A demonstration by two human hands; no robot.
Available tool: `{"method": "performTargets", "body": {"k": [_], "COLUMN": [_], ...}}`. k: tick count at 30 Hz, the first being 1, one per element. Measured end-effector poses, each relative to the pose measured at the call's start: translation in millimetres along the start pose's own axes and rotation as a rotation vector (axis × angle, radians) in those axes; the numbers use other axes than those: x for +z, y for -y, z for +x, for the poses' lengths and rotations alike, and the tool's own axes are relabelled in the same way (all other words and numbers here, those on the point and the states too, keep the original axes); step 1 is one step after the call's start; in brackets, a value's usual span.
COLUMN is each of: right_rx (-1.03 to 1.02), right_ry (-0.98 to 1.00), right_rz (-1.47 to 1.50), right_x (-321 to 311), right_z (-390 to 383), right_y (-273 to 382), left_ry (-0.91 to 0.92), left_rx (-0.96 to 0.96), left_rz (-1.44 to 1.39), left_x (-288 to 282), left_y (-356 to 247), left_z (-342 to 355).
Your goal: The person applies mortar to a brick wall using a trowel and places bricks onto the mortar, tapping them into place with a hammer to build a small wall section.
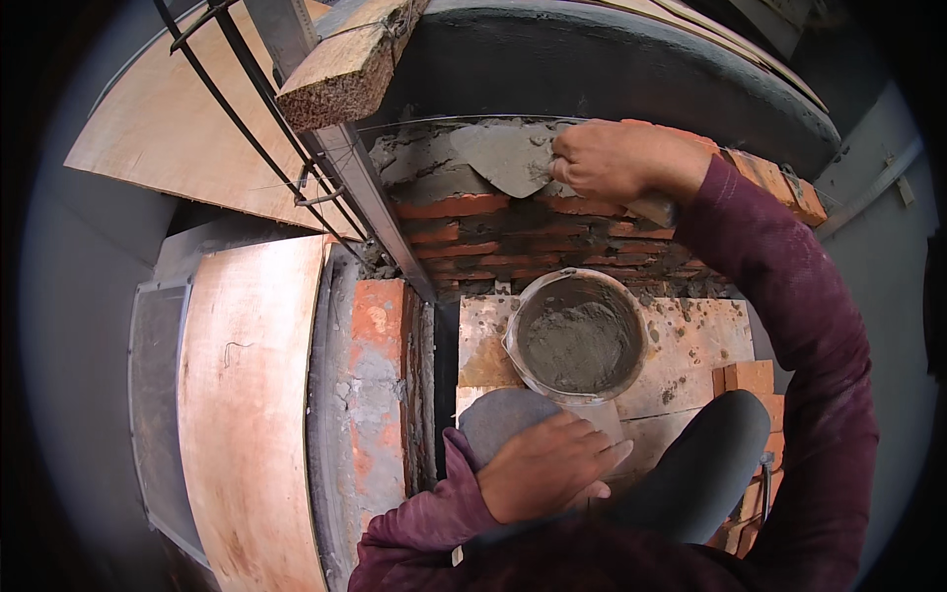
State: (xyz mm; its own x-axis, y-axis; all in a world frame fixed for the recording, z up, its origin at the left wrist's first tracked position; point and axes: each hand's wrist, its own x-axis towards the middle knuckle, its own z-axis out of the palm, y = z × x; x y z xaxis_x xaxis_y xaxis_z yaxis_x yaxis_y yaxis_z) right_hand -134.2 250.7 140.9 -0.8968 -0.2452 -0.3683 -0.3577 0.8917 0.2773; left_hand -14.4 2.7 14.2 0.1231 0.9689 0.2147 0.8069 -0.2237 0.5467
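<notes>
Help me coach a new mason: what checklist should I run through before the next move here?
1. Trowel held in right hand: ok.
2. Left hand free of tools: ok, none seen; it lies by the left knee.
3. Mortar in bucket: ok.
4. Mortar wet enough: cannot tell.
5. Wall mortar smooth: not ok, rough left of the trowel.
6. Bricks nearby: ok, beside the right knee.

Mortar (580, 347) in bucket (582, 290), before brick wall (552, 234)

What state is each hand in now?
Left hand: loosely open, resting on the left knee, nothing visible in it.
Right hand: closed, holding the trowel.
</notes>
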Motion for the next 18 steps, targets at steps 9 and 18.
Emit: {"method": "performTargets", "body": {"k": [9, 18], "right_rx": [0.376, 0.474], "right_ry": [-0.373, -0.383], "right_rz": [0.557, 0.518], "right_x": [62.0, 160.2], "right_z": [-94.2, -81.1], "right_y": [33.3, 50.8], "left_ry": [-0.037, 0.074], "left_rx": [0.015, -0.045], "left_rz": [-0.083, -0.067], "left_x": [1.1, -6.9], "left_y": [2.1, -3.4], "left_z": [1.3, 9.0]}}
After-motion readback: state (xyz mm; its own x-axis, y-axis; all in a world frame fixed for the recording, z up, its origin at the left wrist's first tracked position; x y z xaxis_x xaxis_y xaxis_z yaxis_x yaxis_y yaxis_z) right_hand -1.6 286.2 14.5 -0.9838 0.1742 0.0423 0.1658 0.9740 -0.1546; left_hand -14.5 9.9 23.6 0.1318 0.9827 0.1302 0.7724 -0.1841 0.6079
